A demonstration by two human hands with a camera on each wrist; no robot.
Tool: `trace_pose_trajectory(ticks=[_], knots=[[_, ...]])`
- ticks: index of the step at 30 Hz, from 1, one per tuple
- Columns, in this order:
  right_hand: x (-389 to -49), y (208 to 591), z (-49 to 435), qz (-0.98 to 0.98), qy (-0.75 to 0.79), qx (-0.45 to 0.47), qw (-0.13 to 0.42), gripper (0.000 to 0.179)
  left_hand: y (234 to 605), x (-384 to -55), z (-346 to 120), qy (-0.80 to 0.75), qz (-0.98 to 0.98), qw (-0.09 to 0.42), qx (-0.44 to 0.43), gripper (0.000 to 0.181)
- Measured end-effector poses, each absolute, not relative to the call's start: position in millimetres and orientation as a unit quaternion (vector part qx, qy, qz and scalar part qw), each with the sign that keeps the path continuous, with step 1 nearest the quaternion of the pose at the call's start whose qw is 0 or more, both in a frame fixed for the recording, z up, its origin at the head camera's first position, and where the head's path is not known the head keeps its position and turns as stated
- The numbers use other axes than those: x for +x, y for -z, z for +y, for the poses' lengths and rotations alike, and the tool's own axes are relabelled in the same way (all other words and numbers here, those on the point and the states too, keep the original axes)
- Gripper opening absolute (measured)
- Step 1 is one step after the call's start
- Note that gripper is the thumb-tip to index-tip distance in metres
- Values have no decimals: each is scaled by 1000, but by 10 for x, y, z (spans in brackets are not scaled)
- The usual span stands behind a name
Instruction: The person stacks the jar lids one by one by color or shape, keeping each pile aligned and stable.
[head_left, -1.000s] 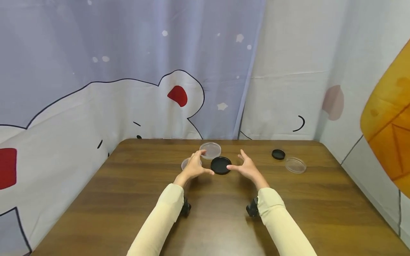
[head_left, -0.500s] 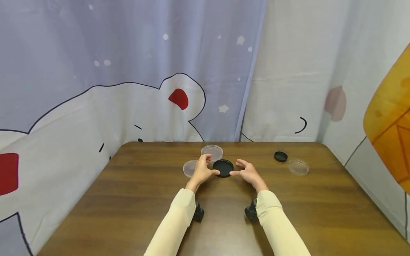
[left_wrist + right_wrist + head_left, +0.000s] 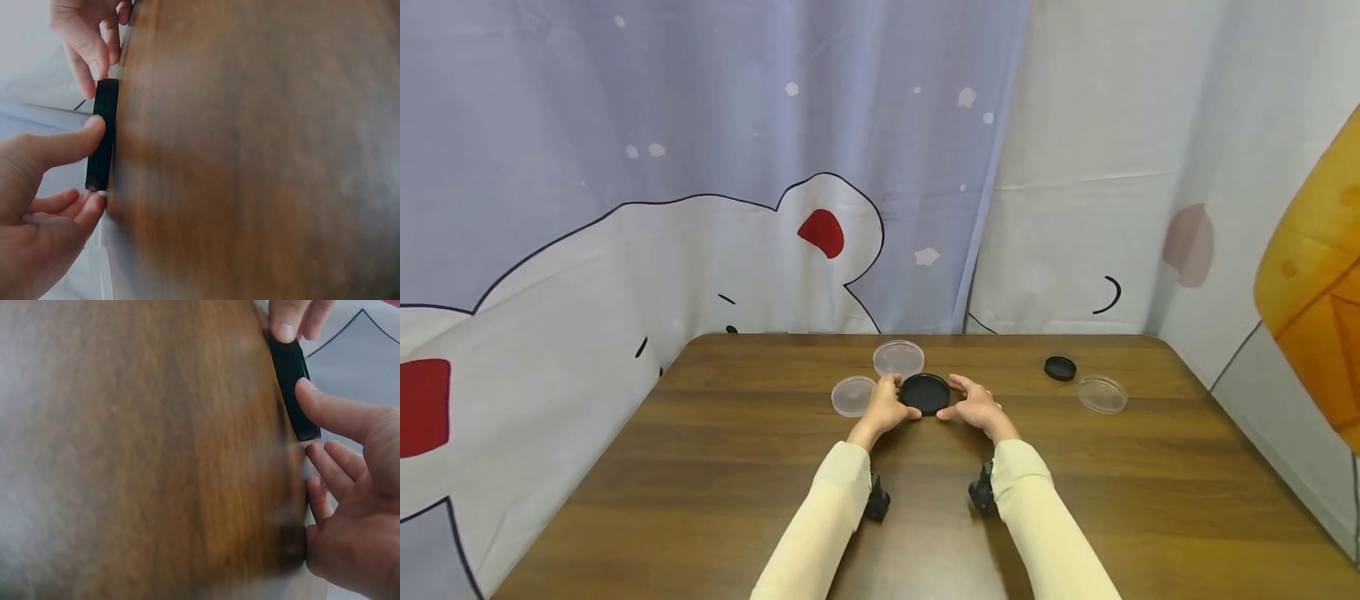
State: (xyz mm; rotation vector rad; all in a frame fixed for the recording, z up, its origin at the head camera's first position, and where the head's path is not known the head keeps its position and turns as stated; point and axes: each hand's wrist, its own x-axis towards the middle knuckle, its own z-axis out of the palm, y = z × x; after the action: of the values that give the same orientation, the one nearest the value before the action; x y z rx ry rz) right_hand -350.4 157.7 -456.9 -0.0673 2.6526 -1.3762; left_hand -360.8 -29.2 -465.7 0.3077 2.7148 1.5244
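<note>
Pinching the larger black, round, shallow plastic-looking dish (image 3: 925, 394) between thumb and fingertips, the left hand (image 3: 883, 408) is grasping its left side. The right hand (image 3: 979, 410) is curving round the opposite side, its thumb by the near rim and its fingertips just beside the right edge; whether it is gripping, I cannot tell. That dish is lying flat on the brown wood-grain table (image 3: 700, 500), toward the far edge and between the hands. A larger clear, round, shallow dish (image 3: 898, 357) is sitting just behind it, and a smaller clear, round dish (image 3: 852, 397) is lying beside the left hand. Well to the right, a small black, round dish (image 3: 1061, 368) and another clear, round dish (image 3: 1102, 395) are resting near each other. Cream-coloured fabric sleeves (image 3: 816, 521) are covering both forearms — and a pale blue-and-white printed curtain (image 3: 917, 133) is hanging behind the table.
</note>
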Motion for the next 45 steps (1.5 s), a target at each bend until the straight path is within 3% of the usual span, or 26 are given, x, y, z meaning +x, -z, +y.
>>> trace_pose_trajectory(ticks=[7,11,18,31,38,45], knots=[[-3490,4570,1549,888,456,-7,57,77,4606,-3648,-305,-529,840,61,103,73],[-3508,4530,1548,890,449,-22,78,78,4561,-3658,-353,-537,832,87,106,71],[-3595,4351,1558,849,506,-59,143,78,4447,-3696,-438,-530,838,62,116,66],[-3346,4247,1635,842,506,-116,146,76,4229,-3401,-606,-505,845,55,168,64],[-3222,4137,1617,848,492,-141,139,77,4270,-3323,-704,-503,842,64,182,65],[-3195,4264,1548,847,481,-168,152,75,4373,-3251,-795,-473,854,87,196,65]])
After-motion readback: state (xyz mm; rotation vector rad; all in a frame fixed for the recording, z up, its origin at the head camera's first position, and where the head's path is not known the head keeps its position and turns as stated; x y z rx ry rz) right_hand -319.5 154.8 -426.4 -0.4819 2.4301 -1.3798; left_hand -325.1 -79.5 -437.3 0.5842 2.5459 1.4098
